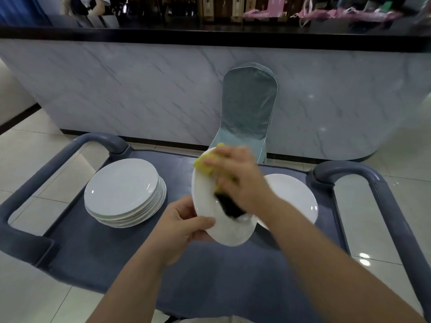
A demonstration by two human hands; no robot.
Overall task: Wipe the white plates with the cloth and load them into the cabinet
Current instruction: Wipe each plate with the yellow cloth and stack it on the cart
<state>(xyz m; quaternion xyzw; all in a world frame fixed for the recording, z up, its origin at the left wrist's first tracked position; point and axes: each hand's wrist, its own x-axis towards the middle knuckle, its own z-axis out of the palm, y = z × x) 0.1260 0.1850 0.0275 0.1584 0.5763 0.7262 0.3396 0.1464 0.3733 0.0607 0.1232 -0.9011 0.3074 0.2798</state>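
White and glossy, the round ceramic plate (231, 231) is held tilted above the middle of the blue-grey plastic service cart (93, 248), clear of its surface. The left hand (184, 227) pinches the plate's lower rim, thumb on the face, the other fingers hidden behind. The right hand (235, 180) presses a yellow cloth (205, 167) against the upper face, fingers curled over it. A stack of white round plates (123, 192) sits near the cart's left edge, and another white plate (293, 197) lies toward its right edge. The held plate looks stiff, slick, breakable and fairly light, so the rim seems the safest hold.
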